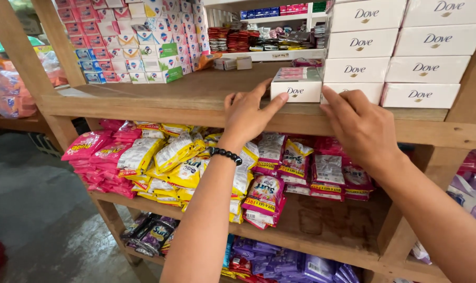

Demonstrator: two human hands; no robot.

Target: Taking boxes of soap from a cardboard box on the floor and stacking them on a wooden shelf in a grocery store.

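While my left hand (248, 112) rests on the front edge of the wooden shelf (159, 102), its fingers are spread loosely and its forefinger touches the lower left corner of a small white soap box (296, 85). That box stands alone on the shelf board, just left of the stack of white boxes (400, 50), with a narrow gap between them. My right hand (359, 123) lies flat just right of the box, fingers straight and close together, their tips against the front of the lowest carton in the stack; they cover part of that carton's face, so I cannot tell how it sits. Neither hand grips anything. A black bead bracelet (225, 154) circles my left wrist.

The stack is cut off by the top and right edges of the view, so its full height and width stay unknown. Behind the box, small packets on a white rack (269, 54) are too small to make out. Left of the box, further back, stands a wall of small red, blue and green cartons (127, 42). Below the box, on the next shelf down, lie pink sachets (88, 147), yellow sachets (169, 157) and red-and-white sachets (295, 162), partly hidden by my forearms. Lower still are what seem to be purple pouches (285, 262), cropped by the bottom edge.
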